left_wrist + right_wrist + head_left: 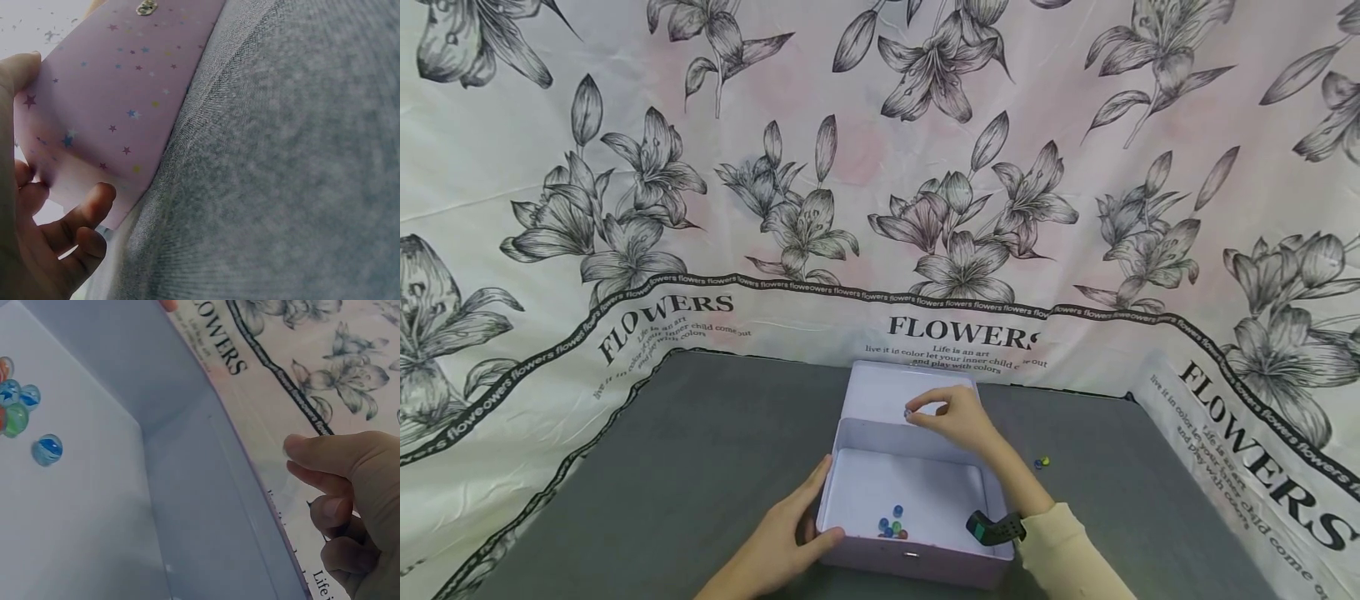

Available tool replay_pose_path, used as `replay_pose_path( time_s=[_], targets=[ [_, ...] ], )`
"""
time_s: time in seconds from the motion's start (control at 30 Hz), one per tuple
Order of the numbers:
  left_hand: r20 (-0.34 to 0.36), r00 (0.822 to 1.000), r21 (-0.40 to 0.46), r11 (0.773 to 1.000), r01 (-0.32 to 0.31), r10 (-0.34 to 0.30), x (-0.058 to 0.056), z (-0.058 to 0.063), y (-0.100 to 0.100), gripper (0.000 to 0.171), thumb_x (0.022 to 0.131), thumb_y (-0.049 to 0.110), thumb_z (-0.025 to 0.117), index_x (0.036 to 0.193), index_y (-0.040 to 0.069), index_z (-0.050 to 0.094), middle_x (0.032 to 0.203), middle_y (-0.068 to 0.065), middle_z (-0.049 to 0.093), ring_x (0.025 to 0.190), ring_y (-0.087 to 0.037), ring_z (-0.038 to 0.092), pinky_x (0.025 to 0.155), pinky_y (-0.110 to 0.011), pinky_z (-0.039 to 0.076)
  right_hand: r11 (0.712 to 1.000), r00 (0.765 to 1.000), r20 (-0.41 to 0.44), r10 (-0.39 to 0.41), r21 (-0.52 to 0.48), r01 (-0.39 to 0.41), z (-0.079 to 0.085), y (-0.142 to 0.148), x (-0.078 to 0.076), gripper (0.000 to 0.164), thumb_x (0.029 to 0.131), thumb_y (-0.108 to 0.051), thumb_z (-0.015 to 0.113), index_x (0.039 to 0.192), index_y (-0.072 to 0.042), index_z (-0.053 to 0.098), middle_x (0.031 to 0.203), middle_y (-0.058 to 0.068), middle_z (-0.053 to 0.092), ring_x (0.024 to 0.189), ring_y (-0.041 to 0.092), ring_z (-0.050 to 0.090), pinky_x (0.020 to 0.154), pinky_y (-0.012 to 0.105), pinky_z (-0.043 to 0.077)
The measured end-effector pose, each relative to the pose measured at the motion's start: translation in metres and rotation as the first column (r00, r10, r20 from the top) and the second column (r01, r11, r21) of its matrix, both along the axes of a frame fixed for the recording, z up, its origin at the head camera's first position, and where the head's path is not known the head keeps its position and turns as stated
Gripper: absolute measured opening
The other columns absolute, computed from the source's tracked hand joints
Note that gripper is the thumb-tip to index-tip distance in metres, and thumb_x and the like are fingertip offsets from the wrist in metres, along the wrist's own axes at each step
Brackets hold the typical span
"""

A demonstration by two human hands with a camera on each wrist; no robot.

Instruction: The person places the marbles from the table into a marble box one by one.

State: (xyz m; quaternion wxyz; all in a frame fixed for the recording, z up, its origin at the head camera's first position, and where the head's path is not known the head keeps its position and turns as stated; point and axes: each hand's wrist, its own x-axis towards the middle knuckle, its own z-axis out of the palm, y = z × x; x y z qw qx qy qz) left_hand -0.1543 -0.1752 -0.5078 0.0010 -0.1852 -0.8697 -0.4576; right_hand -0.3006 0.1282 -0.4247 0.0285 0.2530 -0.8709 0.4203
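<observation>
A lilac box (917, 554) with a pale inside and small printed stars stands with its lid (880, 392) raised at the back. My left hand (786, 533) grips its front left corner, thumb over the rim and fingers along the outer side. Over the back of the box, my right hand (955, 417) pinches a small bluish marble (907, 412) between thumb and forefinger. Those fingers hide the marble in the right wrist view. Several glass marbles (47, 450), blue, green and orange, lie on the box floor toward the front.
To the right of the box, a few blue and yellow marbles (1041, 462) lie on the grey cloth (715, 450). A flower-printed curtain (820, 317) hangs behind and along both sides. A metal latch (147, 7) sits on the box's front.
</observation>
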Motion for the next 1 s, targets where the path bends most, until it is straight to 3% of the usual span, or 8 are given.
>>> replay_pose_path(
  time_s=[0.07,0.2,0.3,0.57,0.67,0.77,0.87,1.0],
  targets=[
    [0.000,1.000,-0.002,1.000,-0.001,0.001,0.000,-0.001,0.000,0.091,0.099,0.045,0.075,0.171,0.019,0.025,0.169,-0.011,0.038,0.066,0.000,0.049,0.061,-0.022,0.048,0.998,0.999,0.011,0.031,0.052,-0.031,-0.001,-0.003,0.001,0.014,0.091,-0.020,0.085,0.102,-0.013,0.086,0.106,0.006,0.081,0.049,0.003,0.038,0.047,0.021,0.031],
    [-0.001,1.000,-0.003,1.000,-0.004,0.004,0.000,-0.002,0.000,0.091,0.099,0.045,0.075,0.170,0.018,0.025,0.165,-0.010,0.044,0.066,0.000,0.049,0.061,-0.022,0.048,0.982,0.991,0.024,0.129,0.134,-0.131,-0.003,-0.009,0.003,0.011,0.090,-0.017,0.086,0.100,-0.012,0.086,0.101,0.002,0.082,0.067,0.007,0.059,0.058,0.021,0.046],
    [-0.004,1.000,-0.006,1.000,-0.007,0.007,0.000,-0.003,0.000,0.091,0.099,0.044,0.075,0.170,0.019,0.026,0.165,-0.010,0.044,0.066,0.000,0.049,0.060,-0.022,0.048,0.971,0.982,0.043,0.184,0.149,-0.188,-0.004,-0.014,0.004,0.012,0.090,-0.016,0.086,0.101,-0.011,0.086,0.101,0.000,0.082,0.079,0.010,0.066,0.065,0.021,0.051],
    [0.006,1.000,-0.008,1.000,-0.002,0.002,-0.001,-0.002,-0.001,0.091,0.099,0.046,0.074,0.171,0.019,0.024,0.164,-0.010,0.044,0.067,-0.001,0.050,0.060,-0.022,0.048,0.926,0.957,0.057,0.284,0.244,-0.289,-0.011,-0.024,0.005,0.008,0.087,-0.010,0.087,0.095,-0.010,0.086,0.094,-0.002,0.082,0.051,0.002,0.042,0.053,0.019,0.040],
    [0.011,1.000,-0.008,1.000,-0.004,0.004,0.000,-0.001,-0.001,0.091,0.099,0.047,0.074,0.171,0.020,0.024,0.163,-0.010,0.045,0.066,-0.001,0.050,0.059,-0.023,0.048,0.894,0.956,0.047,0.290,0.342,-0.289,-0.012,-0.026,0.006,0.007,0.086,-0.011,0.087,0.093,-0.011,0.086,0.091,-0.005,0.081,0.056,0.004,0.052,0.059,0.023,0.048],
    [0.015,1.000,-0.011,1.000,-0.003,0.003,0.000,-0.001,-0.001,0.092,0.099,0.048,0.074,0.171,0.020,0.024,0.164,-0.009,0.045,0.066,-0.001,0.050,0.059,-0.023,0.048,0.841,0.955,0.016,0.296,0.470,-0.268,-0.015,-0.028,0.009,0.007,0.084,-0.011,0.088,0.090,-0.014,0.086,0.088,-0.009,0.080,0.075,0.009,0.067,0.076,0.030,0.057],
    [0.019,1.000,-0.010,1.000,-0.001,0.001,-0.001,0.000,-0.001,0.092,0.099,0.048,0.074,0.171,0.020,0.025,0.165,-0.010,0.044,0.066,-0.001,0.049,0.058,-0.023,0.048,0.800,0.956,-0.001,0.294,0.548,-0.245,-0.016,-0.030,0.011,0.007,0.083,-0.011,0.089,0.086,-0.016,0.085,0.087,-0.010,0.078,0.088,0.012,0.071,0.088,0.037,0.059],
    [0.021,1.000,-0.008,1.000,-0.002,0.002,-0.001,-0.001,0.000,0.092,0.099,0.047,0.074,0.171,0.020,0.025,0.162,-0.009,0.045,0.065,-0.001,0.049,0.058,-0.023,0.048,0.798,0.953,-0.006,0.302,0.549,-0.250,-0.015,-0.030,0.013,0.009,0.083,-0.010,0.089,0.089,-0.014,0.085,0.089,-0.008,0.079,0.090,0.014,0.073,0.089,0.039,0.060]
  ],
)
